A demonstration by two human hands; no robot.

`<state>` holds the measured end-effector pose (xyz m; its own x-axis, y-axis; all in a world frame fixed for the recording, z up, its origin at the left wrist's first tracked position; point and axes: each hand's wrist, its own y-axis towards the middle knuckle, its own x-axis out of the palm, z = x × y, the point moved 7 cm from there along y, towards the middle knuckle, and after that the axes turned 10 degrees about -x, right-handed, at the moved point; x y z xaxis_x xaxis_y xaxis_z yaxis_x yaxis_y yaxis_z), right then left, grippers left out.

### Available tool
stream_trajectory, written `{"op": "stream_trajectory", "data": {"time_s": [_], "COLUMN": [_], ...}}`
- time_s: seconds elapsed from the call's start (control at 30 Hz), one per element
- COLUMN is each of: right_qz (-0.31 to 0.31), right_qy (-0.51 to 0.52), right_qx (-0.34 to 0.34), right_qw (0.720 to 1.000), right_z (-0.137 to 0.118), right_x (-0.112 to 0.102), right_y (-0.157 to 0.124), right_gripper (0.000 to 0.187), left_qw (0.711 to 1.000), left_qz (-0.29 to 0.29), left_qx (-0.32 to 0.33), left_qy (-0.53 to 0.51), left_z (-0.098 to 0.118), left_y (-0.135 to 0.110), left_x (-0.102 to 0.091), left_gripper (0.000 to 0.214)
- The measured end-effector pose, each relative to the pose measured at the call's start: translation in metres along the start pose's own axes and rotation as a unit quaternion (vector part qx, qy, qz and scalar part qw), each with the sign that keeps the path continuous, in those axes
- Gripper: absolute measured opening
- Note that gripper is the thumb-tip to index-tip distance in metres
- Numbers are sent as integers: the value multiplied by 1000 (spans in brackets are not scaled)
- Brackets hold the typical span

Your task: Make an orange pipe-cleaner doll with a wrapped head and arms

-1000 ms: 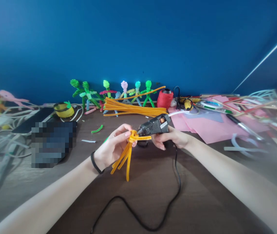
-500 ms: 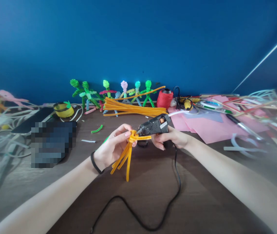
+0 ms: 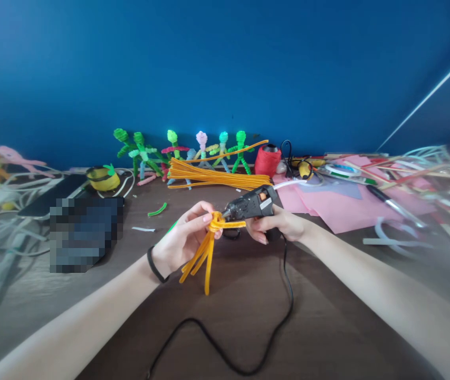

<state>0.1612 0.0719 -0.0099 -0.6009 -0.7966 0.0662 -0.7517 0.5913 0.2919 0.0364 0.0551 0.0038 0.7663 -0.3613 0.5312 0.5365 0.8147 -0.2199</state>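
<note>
Between the thumb and fingers of my left hand [image 3: 187, 235] is a bunch of orange pipe cleaners [image 3: 208, 258], coiled at the top with several loose ends hanging down and one sticking out to the right. My right hand [image 3: 278, 224] grips a black glue gun [image 3: 250, 204] by its handle. The gun's nozzle points left and meets the coiled top; whether glue is coming out I cannot make out. A white glue stick [image 3: 288, 183] pokes from the gun's back. From the handle, a black cord [image 3: 288, 295] runs down across the table.
Behind my hands lies a stack of orange pipe cleaners [image 3: 217, 174], with pipe-cleaner figures [image 3: 241, 148] against the blue wall. A red yarn spool [image 3: 267, 160] stands near pink paper sheets [image 3: 339, 208]. At left are a dark pixelated object [image 3: 86, 235] and white cables [image 3: 7, 184].
</note>
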Motion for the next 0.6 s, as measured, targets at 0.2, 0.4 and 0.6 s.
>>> {"op": "stream_trajectory", "data": {"time_s": [0.2,0.4,0.6], "right_qz": [-3,0,7], "right_qy": [1,0,8], "right_qx": [3,4,2], "right_qw": [1000,1000,1000], "right_z": [1,2,4], "right_x": [0,0,-2], "right_y": [0,1,0], "right_gripper": [22,22,22], "left_qw": [1000,1000,1000], "left_qz": [0,-3,-4], "left_qx": [-4,-1,-2], "left_qy": [1,-1,-2], "left_z": [-1,-1,0], "left_y": [0,0,0], "left_x": [-1,-1,0], "left_gripper": [17,16,15]}}
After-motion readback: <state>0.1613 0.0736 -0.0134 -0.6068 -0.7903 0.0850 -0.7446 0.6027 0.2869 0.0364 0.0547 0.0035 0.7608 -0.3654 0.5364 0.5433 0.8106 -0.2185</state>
